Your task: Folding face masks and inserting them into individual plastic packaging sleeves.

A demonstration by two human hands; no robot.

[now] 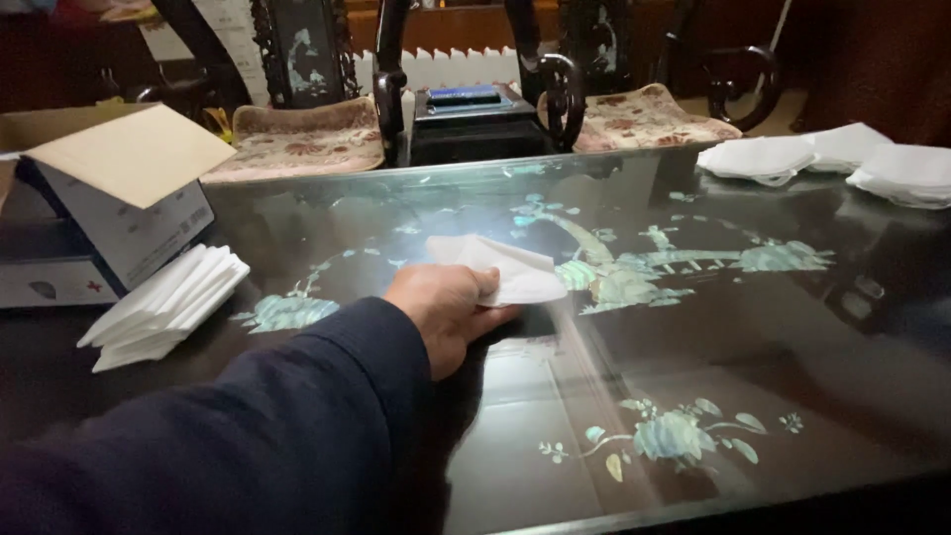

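A soft white cloth, crumpled into a loose fold, lies near the middle of the glossy inlaid table. The left hand presses on its near edge, fingers together and curled over it. A fanned stack of napkins sits by the left edge beside a cardboard box; folded piles occupy the far right corner.

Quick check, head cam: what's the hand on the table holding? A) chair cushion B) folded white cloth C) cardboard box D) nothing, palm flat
B: the left hand grips a folded white cloth and presses it onto the glossy dark table; the cardboard box sits apart at the left edge, beside a stack of white cloths.
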